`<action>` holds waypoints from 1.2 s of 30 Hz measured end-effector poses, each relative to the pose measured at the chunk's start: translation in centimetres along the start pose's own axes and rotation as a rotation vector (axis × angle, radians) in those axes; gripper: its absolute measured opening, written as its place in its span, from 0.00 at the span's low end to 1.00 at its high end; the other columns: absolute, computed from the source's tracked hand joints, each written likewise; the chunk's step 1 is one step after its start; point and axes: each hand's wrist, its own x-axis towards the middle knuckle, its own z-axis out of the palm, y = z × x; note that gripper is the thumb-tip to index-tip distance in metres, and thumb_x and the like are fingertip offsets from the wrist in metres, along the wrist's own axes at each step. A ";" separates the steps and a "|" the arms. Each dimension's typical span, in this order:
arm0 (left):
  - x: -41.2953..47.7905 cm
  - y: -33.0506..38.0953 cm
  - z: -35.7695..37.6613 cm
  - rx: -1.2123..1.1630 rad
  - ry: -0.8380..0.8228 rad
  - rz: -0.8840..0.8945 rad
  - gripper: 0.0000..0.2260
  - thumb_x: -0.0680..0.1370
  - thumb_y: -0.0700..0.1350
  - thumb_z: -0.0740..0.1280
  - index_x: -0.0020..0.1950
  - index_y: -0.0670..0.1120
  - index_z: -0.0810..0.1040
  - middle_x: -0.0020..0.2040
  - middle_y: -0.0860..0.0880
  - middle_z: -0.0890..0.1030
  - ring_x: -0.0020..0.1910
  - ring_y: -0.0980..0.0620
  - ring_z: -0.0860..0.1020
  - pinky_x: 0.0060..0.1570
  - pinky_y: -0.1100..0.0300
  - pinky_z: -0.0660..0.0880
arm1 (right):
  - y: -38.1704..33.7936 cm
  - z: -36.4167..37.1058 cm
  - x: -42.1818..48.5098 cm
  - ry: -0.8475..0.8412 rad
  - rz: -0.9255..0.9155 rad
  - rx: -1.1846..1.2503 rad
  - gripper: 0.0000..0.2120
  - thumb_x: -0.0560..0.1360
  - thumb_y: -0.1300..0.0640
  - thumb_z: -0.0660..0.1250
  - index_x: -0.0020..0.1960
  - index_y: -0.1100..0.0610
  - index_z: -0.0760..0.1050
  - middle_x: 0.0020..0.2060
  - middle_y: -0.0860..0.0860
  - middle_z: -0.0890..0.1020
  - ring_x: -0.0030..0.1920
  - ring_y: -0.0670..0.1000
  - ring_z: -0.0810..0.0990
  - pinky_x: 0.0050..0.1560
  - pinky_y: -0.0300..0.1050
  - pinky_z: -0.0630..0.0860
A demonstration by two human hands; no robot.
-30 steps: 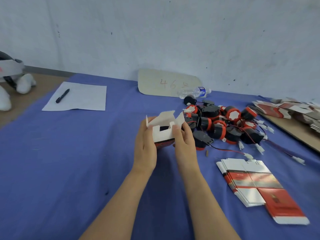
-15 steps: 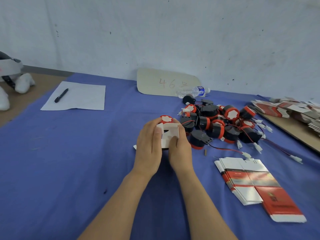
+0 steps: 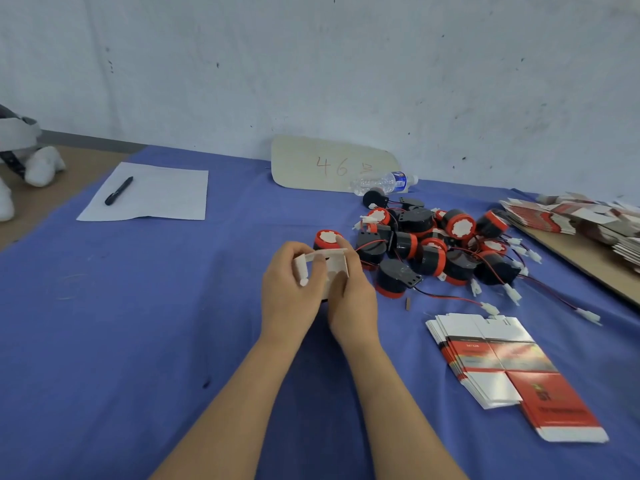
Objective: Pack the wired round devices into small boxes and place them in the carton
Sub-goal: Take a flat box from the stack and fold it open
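A small white box (image 3: 331, 266) with open flaps sits on the blue cloth between my hands. My left hand (image 3: 290, 295) grips its left side and flap. My right hand (image 3: 352, 292) holds its right side, fingers curled over the top. One round black-and-red device (image 3: 326, 238) with a white face stands just behind the box. A pile of several wired round devices (image 3: 433, 249) lies to the right. A stack of flat red-and-white box blanks (image 3: 498, 358) lies at the front right. No carton is in view.
A sheet of paper (image 3: 152, 194) with a black pen (image 3: 118, 190) lies at the back left. A cardboard sign (image 3: 332, 164) and a water bottle (image 3: 384, 182) lie by the wall. More flat blanks (image 3: 581, 218) are stacked on a board at the right.
The box came down from mid-air onto the cloth and its flaps were folded. A round device now stands uncovered behind it. Both hands shifted their hold on the box.
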 end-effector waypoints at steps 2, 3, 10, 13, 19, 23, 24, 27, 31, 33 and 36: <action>-0.1 0.3 0.2 -0.018 0.059 -0.037 0.09 0.78 0.46 0.65 0.43 0.57 0.68 0.41 0.58 0.75 0.41 0.60 0.75 0.38 0.74 0.69 | -0.4 0.1 -0.2 0.012 -0.069 -0.090 0.21 0.80 0.60 0.55 0.71 0.45 0.65 0.57 0.52 0.79 0.53 0.50 0.77 0.54 0.43 0.74; -0.2 0.4 0.3 -0.009 0.077 -0.043 0.06 0.79 0.47 0.64 0.45 0.56 0.68 0.42 0.58 0.75 0.42 0.59 0.75 0.38 0.73 0.69 | -0.4 0.2 -0.2 0.024 -0.121 -0.156 0.21 0.80 0.61 0.55 0.72 0.47 0.65 0.61 0.52 0.77 0.58 0.51 0.76 0.58 0.44 0.73; 0.3 0.4 0.0 0.010 0.212 -0.119 0.07 0.80 0.49 0.62 0.47 0.47 0.68 0.41 0.52 0.75 0.39 0.53 0.74 0.36 0.61 0.71 | -1.0 0.6 -0.8 -0.097 -0.142 0.031 0.19 0.79 0.44 0.52 0.68 0.30 0.61 0.54 0.28 0.76 0.56 0.35 0.74 0.54 0.36 0.72; 0.2 0.4 -0.2 -0.028 0.165 -0.147 0.06 0.79 0.48 0.63 0.47 0.47 0.68 0.41 0.52 0.74 0.41 0.50 0.74 0.40 0.58 0.72 | -0.6 0.3 0.0 -0.134 -0.006 0.318 0.15 0.79 0.42 0.53 0.63 0.34 0.72 0.59 0.31 0.76 0.59 0.29 0.72 0.54 0.25 0.69; 0.1 0.9 -0.6 -0.110 -0.118 -0.080 0.04 0.74 0.54 0.58 0.45 0.57 0.71 0.46 0.58 0.76 0.48 0.60 0.74 0.46 0.66 0.70 | 0.9 -0.3 0.7 -0.113 0.020 0.189 0.12 0.78 0.56 0.63 0.59 0.46 0.74 0.50 0.45 0.81 0.50 0.48 0.80 0.53 0.52 0.79; 0.0 1.1 -0.8 -0.338 -0.285 -0.107 0.14 0.76 0.52 0.51 0.54 0.62 0.73 0.55 0.65 0.75 0.53 0.74 0.71 0.48 0.79 0.65 | 1.3 -0.7 1.0 -0.029 0.029 0.161 0.10 0.76 0.56 0.61 0.52 0.42 0.75 0.44 0.42 0.81 0.47 0.48 0.78 0.49 0.50 0.77; 0.0 1.1 -0.8 -0.341 -0.303 -0.096 0.15 0.76 0.50 0.52 0.55 0.63 0.73 0.55 0.67 0.75 0.53 0.74 0.71 0.49 0.80 0.65 | 1.4 -0.7 1.0 -0.022 0.031 0.164 0.09 0.76 0.55 0.62 0.50 0.42 0.75 0.43 0.41 0.81 0.46 0.47 0.79 0.49 0.49 0.77; -0.1 1.1 -0.7 -0.226 -0.334 -0.043 0.17 0.75 0.47 0.53 0.54 0.68 0.69 0.53 0.78 0.71 0.57 0.74 0.69 0.53 0.79 0.64 | 1.4 -0.9 1.0 -0.008 0.014 0.177 0.08 0.77 0.56 0.62 0.48 0.43 0.75 0.42 0.42 0.82 0.44 0.44 0.79 0.46 0.45 0.77; -0.2 0.5 -0.6 -0.046 -0.289 0.103 0.20 0.79 0.40 0.54 0.57 0.67 0.64 0.56 0.75 0.68 0.59 0.70 0.67 0.59 0.76 0.62 | 1.1 -1.4 1.0 -0.043 -0.012 0.176 0.06 0.79 0.52 0.63 0.53 0.48 0.77 0.44 0.44 0.83 0.44 0.42 0.80 0.46 0.41 0.77; -0.1 0.2 -0.4 -0.004 -0.272 0.102 0.21 0.80 0.35 0.55 0.62 0.61 0.66 0.57 0.69 0.68 0.59 0.68 0.68 0.57 0.78 0.63 | 1.0 -1.4 1.0 -0.036 -0.012 0.167 0.07 0.78 0.50 0.63 0.53 0.48 0.77 0.43 0.43 0.82 0.42 0.39 0.79 0.44 0.37 0.75; 0.2 0.1 -0.4 -0.011 -0.198 0.045 0.19 0.78 0.30 0.56 0.58 0.53 0.70 0.53 0.65 0.70 0.53 0.74 0.69 0.50 0.81 0.64 | 0.6 -1.2 0.6 -0.090 -0.027 0.193 0.08 0.79 0.48 0.62 0.54 0.47 0.77 0.45 0.42 0.82 0.44 0.38 0.78 0.45 0.35 0.73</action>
